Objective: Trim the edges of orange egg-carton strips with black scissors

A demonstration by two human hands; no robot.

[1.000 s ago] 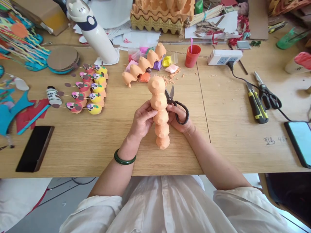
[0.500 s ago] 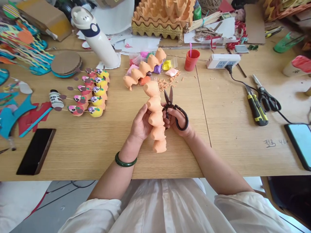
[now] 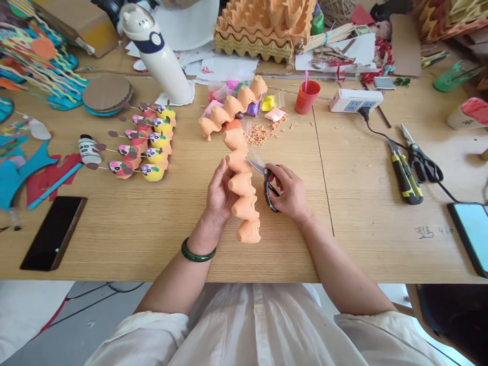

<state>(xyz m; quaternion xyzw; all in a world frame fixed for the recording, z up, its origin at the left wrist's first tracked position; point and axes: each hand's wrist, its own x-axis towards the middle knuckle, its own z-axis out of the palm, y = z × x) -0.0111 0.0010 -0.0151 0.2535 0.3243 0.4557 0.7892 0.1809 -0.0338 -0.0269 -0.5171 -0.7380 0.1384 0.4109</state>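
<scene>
My left hand (image 3: 221,192) is closed around the left side of an orange egg-carton strip (image 3: 243,184), a single row of cups held upright over the table. In my right hand (image 3: 288,192) is a pair of black-handled scissors (image 3: 271,195). Their blades are parted and point up and left, close to the right edge of the strip's upper cups; whether they touch it I cannot tell. Beyond the strip lie orange paper scraps (image 3: 260,134) and a second orange strip of cups (image 3: 233,108) resting over small bags of coloured clay.
Decorated red and yellow carton cups (image 3: 154,170) with sticks stand at left, near a black phone (image 3: 54,233). A red cup (image 3: 307,97), a power strip (image 3: 355,100), a utility knife (image 3: 406,175) and other scissors (image 3: 424,160) lie to the right. Stacked egg trays (image 3: 253,46) stand behind.
My right hand has turned the scissors from pointing up to pointing left at the strip, and its grip has shifted on the handles. The strip tilts slightly more to the left.
</scene>
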